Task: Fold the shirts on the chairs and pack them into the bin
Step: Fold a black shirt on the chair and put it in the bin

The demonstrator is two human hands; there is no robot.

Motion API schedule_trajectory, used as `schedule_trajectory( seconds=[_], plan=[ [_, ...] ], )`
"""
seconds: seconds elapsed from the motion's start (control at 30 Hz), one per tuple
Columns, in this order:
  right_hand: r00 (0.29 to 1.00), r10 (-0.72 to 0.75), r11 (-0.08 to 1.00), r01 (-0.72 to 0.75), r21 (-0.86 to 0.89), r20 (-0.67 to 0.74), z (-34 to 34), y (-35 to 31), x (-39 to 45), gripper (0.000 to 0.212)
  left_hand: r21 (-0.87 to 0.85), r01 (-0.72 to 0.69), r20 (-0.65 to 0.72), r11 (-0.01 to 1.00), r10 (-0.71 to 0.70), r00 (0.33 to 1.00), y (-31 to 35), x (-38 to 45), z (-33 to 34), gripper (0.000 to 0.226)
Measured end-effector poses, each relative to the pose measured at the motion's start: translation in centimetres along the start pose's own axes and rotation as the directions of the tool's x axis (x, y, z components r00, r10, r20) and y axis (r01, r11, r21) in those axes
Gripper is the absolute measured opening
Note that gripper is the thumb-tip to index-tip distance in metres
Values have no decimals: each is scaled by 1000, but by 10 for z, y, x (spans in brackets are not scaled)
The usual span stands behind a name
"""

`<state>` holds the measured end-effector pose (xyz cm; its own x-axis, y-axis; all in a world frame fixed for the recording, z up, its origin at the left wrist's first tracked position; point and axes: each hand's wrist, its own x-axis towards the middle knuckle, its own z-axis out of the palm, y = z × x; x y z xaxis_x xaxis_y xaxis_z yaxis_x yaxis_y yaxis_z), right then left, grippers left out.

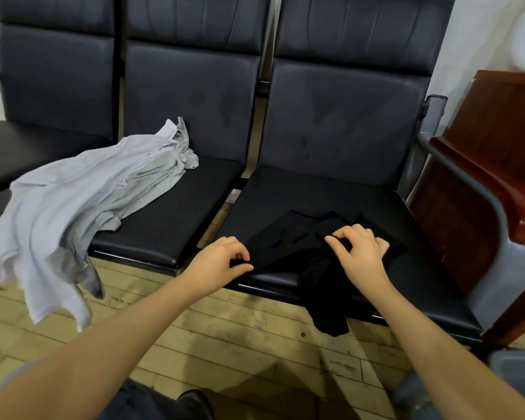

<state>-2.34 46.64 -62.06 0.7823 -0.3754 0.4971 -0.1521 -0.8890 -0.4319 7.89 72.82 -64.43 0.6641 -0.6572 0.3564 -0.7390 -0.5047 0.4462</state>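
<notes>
A black shirt [312, 256] is lying rumpled on the seat of the right-hand chair [331, 195], which serves as the landmark here; part of the cloth is drooping over that seat's front edge toward the wooden floor [225, 338]. The left hand [222, 259] is pinching the shirt's left edge between thumb and curled fingers, right at the seat's front left corner. The right hand [358, 250] is pinching a fold of the same shirt nearer the middle of the seat's front, thumb and forefinger closed on the fabric, the other fingers curled. The two hands are sitting apart, with black cloth spanning between them. A pale grey shirt [82, 204] is sprawling across the seat of the neighbouring chair [176, 177] just left of the landmark chair, its lower half hanging off the front and left edge above the floor. A reddish wooden cabinet [482, 183] is standing just right of the landmark chair, beyond its metal armrest [455, 165]. The bin cannot be clearly made out.
</notes>
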Motion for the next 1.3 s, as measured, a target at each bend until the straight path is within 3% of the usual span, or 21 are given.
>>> schedule_trajectory(
  seconds=[0.13, 0.3, 0.5, 0.77, 0.93, 1.07, 1.17, 1.3],
  plan=[
    [1000, -3, 1000, 3, 4, 5, -1, 1, 0, 14, 208, -121, -15, 971, 126, 992, -4, -6, 5, 28],
    [1000, -2, 1000, 2, 21, 9, 1, 1, 0, 14, 223, -126, -108, 967, 153, 982, -7, -9, 11, 25],
    [1000, -12, 999, 11, 33, 26, 3, 1, -4, 14, 395, -249, -2, 884, 272, 962, -10, -14, 18, 55],
    [999, -8, 999, 6, 45, 45, 0, 1, -7, 12, 217, -210, -57, 953, 228, 972, -13, -8, 15, 26],
    [999, -22, 996, 17, 93, 50, -11, -1, -6, 10, 137, -174, -170, 975, 197, 966, 3, 0, 7, 42],
    [995, -64, 979, 48, 198, 72, -31, -6, -1, 15, -62, -80, -264, 995, 61, 963, 25, 18, -13, 40],
    [996, -91, 968, 87, 234, 4, -52, -9, 7, 21, -161, -49, -318, 986, -5, 948, 39, 39, -38, 26],
    [993, -35, 962, 63, 266, -109, -82, -16, 26, 23, -159, -82, -341, 984, 23, 940, 59, 71, -72, 25]
  ],
)
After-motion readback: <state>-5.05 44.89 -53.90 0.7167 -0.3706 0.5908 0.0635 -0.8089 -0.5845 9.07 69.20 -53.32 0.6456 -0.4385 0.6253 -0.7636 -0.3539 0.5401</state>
